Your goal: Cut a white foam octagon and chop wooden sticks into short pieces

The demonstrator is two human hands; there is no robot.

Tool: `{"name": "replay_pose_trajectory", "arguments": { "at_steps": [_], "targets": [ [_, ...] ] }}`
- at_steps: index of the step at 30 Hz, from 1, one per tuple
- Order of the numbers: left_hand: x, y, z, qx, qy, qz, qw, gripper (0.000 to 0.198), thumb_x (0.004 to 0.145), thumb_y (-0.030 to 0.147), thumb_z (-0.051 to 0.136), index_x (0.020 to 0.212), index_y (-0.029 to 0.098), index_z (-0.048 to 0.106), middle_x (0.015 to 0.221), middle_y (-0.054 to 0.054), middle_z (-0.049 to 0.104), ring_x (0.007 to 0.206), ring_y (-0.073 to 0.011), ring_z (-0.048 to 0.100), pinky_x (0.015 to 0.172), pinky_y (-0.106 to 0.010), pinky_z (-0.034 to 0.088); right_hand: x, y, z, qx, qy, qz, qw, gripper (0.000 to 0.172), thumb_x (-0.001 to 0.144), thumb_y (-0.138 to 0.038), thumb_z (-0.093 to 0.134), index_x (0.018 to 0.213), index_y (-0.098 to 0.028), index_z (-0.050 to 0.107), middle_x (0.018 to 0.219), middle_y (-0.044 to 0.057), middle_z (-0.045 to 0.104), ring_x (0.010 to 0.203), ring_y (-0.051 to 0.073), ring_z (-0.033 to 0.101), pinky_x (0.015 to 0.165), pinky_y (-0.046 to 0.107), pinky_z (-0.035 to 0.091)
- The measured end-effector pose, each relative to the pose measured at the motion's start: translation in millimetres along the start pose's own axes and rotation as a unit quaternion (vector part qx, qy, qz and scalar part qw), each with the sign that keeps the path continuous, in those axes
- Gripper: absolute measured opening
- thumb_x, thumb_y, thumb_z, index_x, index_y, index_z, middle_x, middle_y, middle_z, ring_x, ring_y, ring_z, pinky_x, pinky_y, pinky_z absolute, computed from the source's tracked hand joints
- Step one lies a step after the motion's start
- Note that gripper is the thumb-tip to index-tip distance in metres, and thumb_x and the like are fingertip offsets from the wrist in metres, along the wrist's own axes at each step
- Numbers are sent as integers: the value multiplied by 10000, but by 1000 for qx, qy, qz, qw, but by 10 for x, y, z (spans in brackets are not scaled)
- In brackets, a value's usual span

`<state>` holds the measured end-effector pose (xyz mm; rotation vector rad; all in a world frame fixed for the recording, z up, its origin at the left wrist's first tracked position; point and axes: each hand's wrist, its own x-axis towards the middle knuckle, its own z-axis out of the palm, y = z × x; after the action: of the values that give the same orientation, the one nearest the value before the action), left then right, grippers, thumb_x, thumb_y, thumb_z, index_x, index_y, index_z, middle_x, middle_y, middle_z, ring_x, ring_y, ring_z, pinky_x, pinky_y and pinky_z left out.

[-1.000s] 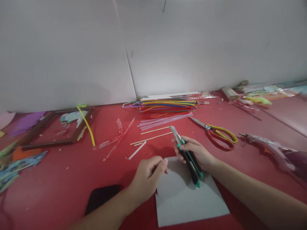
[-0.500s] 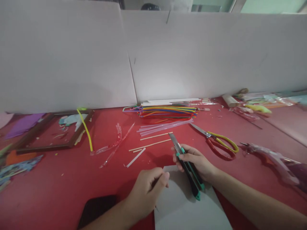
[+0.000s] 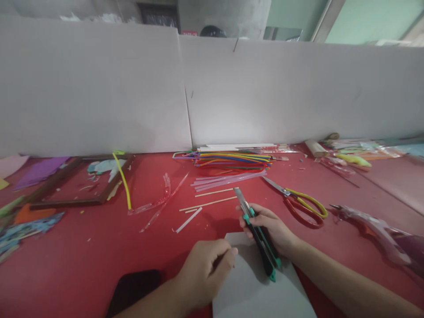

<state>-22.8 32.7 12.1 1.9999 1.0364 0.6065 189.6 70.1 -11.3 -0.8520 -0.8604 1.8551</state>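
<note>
My right hand (image 3: 273, 227) is closed around a black and green utility knife (image 3: 261, 247), its metal blade extended and pointing away from me. Below the knife lies a white sheet or board (image 3: 261, 296). My left hand (image 3: 205, 269) is curled in a pinch over that sheet's left edge; what its fingertips hold, if anything, is too hidden to name. Beyond the hands are thin wooden sticks (image 3: 212, 203) and a short white strip (image 3: 188, 221). Scissors (image 3: 303, 203) with one yellow and one red handle rest past my right hand.
Colourful pipe cleaners (image 3: 232, 160) and pale purple strips (image 3: 228, 178) lie before a white partition (image 3: 281, 92). A glue gun (image 3: 374, 229) is at right. At left are a brown frame (image 3: 69, 203), a yellow strip (image 3: 124, 181) and, nearer me, a dark flat object (image 3: 132, 291).
The view has tilted up slightly, showing more above the partition. My left hand has turned a little, its fingertips shifting slightly. The right hand keeps the utility knife in nearly the same pose.
</note>
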Motion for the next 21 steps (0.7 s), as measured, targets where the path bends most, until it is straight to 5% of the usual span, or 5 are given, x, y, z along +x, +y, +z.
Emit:
{"name": "replay_pose_trajectory", "arguments": {
  "at_steps": [5,10,16,19,21],
  "targets": [
    [-115,71,183,268,70,200,940,176,876,229,468,752,180,581,690,-15,597,619,-181,529,549,-302,384,-5,22,-21,-46,-5,-18,999,390,785,-262,698,1137,-204,539,830,35,710,577,119,635,533,233,477],
    [-289,86,453,382,165,288,862,234,874,280,469,869,146,661,822,-56,679,654,-204,585,507,-313,415,5,3,35,-100,15,-44,994,506,793,-317,673,1241,-224,455,770,-10,661,502,115,598,461,232,450],
    [-365,103,477,413,189,231,860,389,903,434,503,1096,139,668,1171,-76,690,1056,-276,613,853,-383,499,-274,-138,105,-335,34,-25,941,432,832,-177,527,1262,-216,532,775,-28,601,488,72,521,452,204,432],
    [-378,130,473,430,124,173,877,531,828,549,596,1147,127,652,1274,-116,643,1148,-319,583,917,-437,500,-519,-198,101,-480,-1,-19,877,592,793,-77,472,1352,-269,515,960,15,642,598,91,596,513,210,488],
    [-381,143,474,435,83,147,885,570,792,549,646,1170,122,643,1279,-134,639,1138,-331,595,880,-445,530,-658,-217,107,-568,-31,-39,822,597,798,-69,477,1361,-263,524,1125,62,648,881,172,658,743,296,547]
  ]
}}
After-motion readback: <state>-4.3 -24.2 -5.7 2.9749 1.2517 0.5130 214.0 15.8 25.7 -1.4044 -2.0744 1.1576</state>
